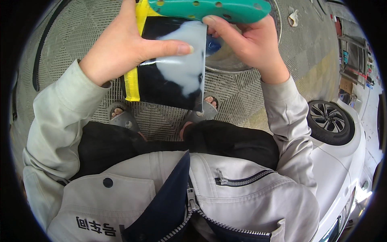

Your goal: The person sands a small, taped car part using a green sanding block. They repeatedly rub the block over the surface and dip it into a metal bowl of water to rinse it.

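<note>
My left hand (125,48) grips a dark glossy panel (153,86), its thumb laid across the face and its other fingers mostly hidden. A milky white film (181,56) covers much of the panel's right side. Yellow tape (132,82) runs along the left edge. My right hand (254,48) is closed on a long green sanding block (225,9) with round holes. The block lies across the panel's far edge, and its underside is hidden. The tip of my right thumb is by the panel's upper right corner.
Behind my right hand stands a round container (231,66) with something blue (212,45) inside. A white car (340,169) with a dark wheel (328,120) is at the right. Grated flooring (72,44) lies below, with a crumpled white scrap (293,18) at the far right.
</note>
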`<state>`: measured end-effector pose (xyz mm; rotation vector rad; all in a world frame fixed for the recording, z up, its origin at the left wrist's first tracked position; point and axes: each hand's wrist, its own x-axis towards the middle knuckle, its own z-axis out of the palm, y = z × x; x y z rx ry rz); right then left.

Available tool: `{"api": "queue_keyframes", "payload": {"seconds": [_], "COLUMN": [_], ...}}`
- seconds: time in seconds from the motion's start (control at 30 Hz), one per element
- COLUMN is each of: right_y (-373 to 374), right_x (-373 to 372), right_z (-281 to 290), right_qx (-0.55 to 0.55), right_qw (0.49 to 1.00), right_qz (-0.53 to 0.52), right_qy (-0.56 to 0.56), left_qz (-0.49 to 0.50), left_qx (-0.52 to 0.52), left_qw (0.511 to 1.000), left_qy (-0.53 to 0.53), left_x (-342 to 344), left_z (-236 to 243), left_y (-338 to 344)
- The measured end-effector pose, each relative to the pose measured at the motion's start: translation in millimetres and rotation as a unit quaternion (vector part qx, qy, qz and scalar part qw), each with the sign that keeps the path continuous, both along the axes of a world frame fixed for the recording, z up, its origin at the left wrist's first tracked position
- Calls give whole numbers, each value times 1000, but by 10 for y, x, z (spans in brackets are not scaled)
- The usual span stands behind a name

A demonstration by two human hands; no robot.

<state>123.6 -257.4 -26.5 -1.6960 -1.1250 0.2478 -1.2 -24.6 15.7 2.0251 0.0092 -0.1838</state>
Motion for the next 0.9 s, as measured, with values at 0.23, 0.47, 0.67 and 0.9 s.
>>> {"api": "queue_keyframes", "payload": {"seconds": [0.23, 0.47, 0.67, 0.9], "right_y": [-30, -112, -89, -21], "right_x": [-51, -16, 12, -34], "right_z": [9, -179, -148, 14], "right_qx": [-23, -27, -11, -31], "right_qw": [991, 997, 1000, 994], "right_qz": [-56, -34, 2, -38], "right_qy": [117, 62, 20, 101], "left_qz": [3, 52, -25, -19], "left_qx": [5, 43, 8, -4], "left_qw": [1000, 998, 1000, 1000], "left_qy": [22, 14, 1, 8], "left_x": [17, -152, 29, 30], "left_z": [107, -127, -142, -143], "left_y": [-17, 43, 147, 124]}}
